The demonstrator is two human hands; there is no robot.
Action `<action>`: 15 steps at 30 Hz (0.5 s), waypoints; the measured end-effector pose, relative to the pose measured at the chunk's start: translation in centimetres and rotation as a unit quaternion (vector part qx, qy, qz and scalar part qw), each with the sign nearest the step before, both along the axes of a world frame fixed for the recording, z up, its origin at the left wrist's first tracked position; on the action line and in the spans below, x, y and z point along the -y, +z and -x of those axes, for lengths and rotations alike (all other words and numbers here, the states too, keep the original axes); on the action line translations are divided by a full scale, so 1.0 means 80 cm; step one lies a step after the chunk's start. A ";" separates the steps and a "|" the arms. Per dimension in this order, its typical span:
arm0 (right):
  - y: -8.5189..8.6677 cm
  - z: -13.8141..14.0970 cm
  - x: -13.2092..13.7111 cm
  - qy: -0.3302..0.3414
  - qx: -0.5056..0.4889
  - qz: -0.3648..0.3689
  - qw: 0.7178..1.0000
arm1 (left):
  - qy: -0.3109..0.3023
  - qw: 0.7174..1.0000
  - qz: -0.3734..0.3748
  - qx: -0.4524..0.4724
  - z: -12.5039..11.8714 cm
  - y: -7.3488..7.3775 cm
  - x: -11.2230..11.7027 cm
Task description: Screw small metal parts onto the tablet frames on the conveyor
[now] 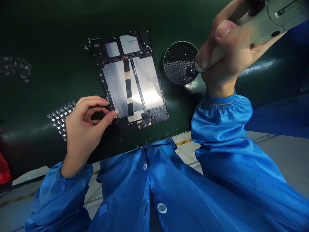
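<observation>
green and dull, the worktop (67, 25) carries an opened tablet (132, 87) that lies flat in front of the person, its silver inside facing up. the left hand (87, 120) is half curled, with the thumb and index finger at the tablet's lower left edge, seemingly steadying it rather than pinching it. the right hand (228, 53) is wrapped around a pale power screwdriver (263, 29), whose tip reaches over the right side of a round dish (172, 71) just beside the tablet. dark screws (180, 51) are gathered in the dish's far half; whether the tip has caught 1, i cannot tell.

as for progress, the job looks partway along: 2 dark ribbon cables (127, 87) run down the silver, and a small circuit board (144, 123) sits at the near edge, apparently in place. the back is uncovered, so closing up seems left, and probably some screws too, though the holes are too small to count. a sheet of small parts (58, 117) lies partly behind the left hand.
</observation>
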State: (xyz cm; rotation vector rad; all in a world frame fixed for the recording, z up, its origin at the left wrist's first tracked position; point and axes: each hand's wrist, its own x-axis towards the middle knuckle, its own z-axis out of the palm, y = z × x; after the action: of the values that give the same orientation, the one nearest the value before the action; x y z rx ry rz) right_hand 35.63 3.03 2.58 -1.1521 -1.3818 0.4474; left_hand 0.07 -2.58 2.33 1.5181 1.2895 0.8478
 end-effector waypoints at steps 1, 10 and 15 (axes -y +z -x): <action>0.004 0.002 0.003 -0.006 0.001 0.010 1.000 | -0.001 1.000 -0.002 0.003 0.000 -0.001 0.000; 0.009 0.010 0.015 -0.028 -0.055 -0.002 0.998 | -0.015 0.999 -0.029 0.033 0.001 -0.020 -0.002; 0.009 0.014 0.012 -0.063 -0.073 -0.007 0.995 | -0.029 0.998 -0.016 0.049 0.001 -0.030 -0.005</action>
State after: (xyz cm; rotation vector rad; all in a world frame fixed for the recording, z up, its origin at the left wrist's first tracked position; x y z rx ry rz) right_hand 34.48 2.10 3.31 -1.1645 -1.1778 0.4227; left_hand -0.03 -2.15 -0.08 1.5134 1.1616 0.8982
